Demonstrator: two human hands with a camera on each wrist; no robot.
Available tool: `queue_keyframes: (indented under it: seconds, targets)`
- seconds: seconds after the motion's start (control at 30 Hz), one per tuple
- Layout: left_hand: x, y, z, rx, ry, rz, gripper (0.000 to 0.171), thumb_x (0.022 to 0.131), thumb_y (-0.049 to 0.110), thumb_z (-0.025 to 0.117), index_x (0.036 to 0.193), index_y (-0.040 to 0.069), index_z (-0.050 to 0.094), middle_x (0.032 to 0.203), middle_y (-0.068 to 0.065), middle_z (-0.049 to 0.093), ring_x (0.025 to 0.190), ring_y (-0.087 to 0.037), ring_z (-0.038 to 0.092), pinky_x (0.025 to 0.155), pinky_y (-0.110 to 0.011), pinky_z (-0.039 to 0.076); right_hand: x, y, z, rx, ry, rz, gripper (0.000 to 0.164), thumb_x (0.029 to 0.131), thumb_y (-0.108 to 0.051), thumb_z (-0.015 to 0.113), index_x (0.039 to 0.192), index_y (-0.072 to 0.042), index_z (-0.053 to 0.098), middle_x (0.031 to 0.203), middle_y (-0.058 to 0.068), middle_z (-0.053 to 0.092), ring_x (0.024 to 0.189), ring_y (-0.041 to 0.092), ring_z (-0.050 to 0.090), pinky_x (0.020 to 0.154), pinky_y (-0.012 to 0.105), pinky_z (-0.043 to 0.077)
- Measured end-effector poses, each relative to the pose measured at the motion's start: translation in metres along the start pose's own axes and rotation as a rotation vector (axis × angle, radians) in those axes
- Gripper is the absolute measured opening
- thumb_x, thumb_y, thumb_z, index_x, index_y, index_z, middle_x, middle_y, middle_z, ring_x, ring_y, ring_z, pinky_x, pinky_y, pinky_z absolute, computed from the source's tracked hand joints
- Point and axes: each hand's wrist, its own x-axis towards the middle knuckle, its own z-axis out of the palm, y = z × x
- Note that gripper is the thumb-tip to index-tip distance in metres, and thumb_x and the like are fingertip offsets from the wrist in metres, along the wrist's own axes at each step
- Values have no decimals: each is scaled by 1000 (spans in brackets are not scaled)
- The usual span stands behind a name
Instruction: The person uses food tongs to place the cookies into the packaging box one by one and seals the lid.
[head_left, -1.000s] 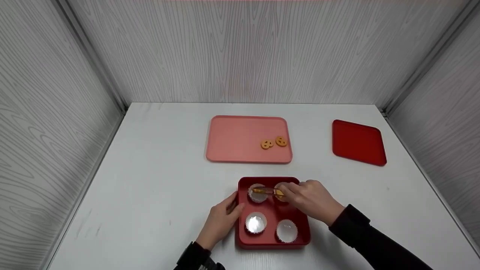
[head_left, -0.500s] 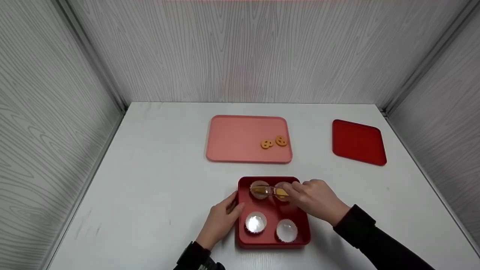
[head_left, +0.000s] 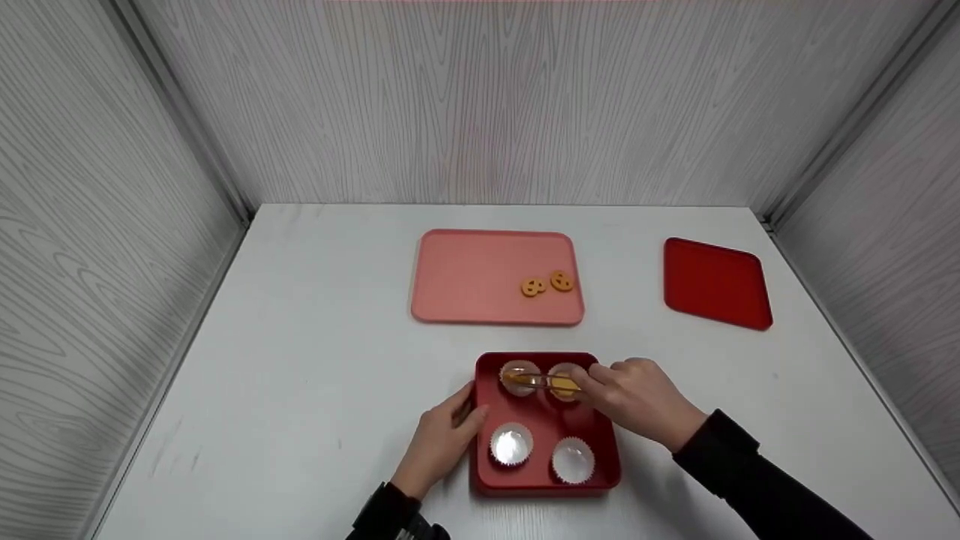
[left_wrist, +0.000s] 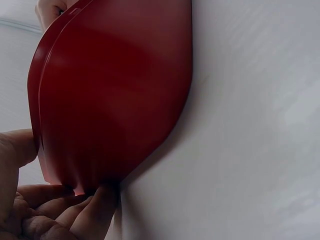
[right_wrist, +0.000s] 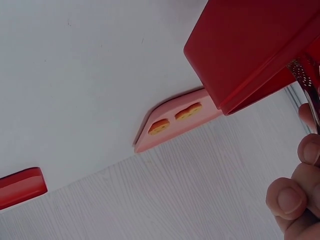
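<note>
A red box point(head_left: 541, 420) holds several white paper cups, two of them near its front, a left cup point(head_left: 511, 444) and a right cup point(head_left: 573, 460). My left hand point(head_left: 441, 436) grips its left side, thumb over the rim and fingers against the outer wall point(left_wrist: 110, 95). With my right hand point(head_left: 636, 399) I hold metal tongs point(head_left: 543, 375), whose perforated end point(right_wrist: 302, 75) reaches into the box in the right wrist view. Their tips are over the back left cup point(head_left: 519, 389), with something yellow-brown at them. A yellow-brown biscuit point(head_left: 564, 385) sits in the back right cup, partly behind the tongs.
Behind the box lies a pink tray point(head_left: 472, 277) with two pretzel-shaped biscuits, a left one point(head_left: 533, 286) and a right one point(head_left: 561, 281). A flat red tray or lid point(head_left: 716, 281) is at the back right. Grained panels point(head_left: 480, 105) wall the white table on three sides.
My right hand has drawn slightly to the right with the tongs. The back left cup has shifted a little back and right. My left hand keeps its place on the box.
</note>
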Motion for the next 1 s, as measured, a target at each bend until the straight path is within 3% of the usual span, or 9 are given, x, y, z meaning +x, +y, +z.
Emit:
queue_keyframes:
  seconds: [0.23,0.47,0.63,0.87,1.0]
  targets:
    - [0,1,-1,-1,2,8,64,104,40,59,154,3,44,153,-18,49,142,-32,46,117,-48,38,0,-1,1,-32,21,-25,39,77,-21,92,110,-11,73,61,0,52,43,11,35,40,21,38]
    - [0,-1,0,-7,-6,-7,65,103,42,60,155,4,44,154,-17,49,143,-31,45,117,-48,39,1,0,2,-29,27,-21,40,78,-13,89,115,-13,73,61,-1,51,43,10,30,40,20,32]
    - [0,-2,0,-12,-9,-19,66,103,43,60,155,5,44,154,-16,48,144,-32,43,118,-48,37,0,2,-3,2,31,1,47,77,-22,91,121,-18,73,60,-2,52,42,9,34,40,20,35]
    - [0,-2,0,-6,-6,-9,65,103,42,60,155,5,44,154,-16,49,144,-32,44,118,-48,38,-5,10,-12,24,56,11,38,76,-26,93,106,-13,73,61,-2,51,43,9,37,41,20,38]
    - [0,-2,0,-7,-6,-6,65,103,42,60,155,5,44,154,-17,49,143,-32,45,117,-48,38,-8,15,-16,24,91,23,39,75,-24,93,107,-11,73,61,-2,48,42,9,38,40,21,37]
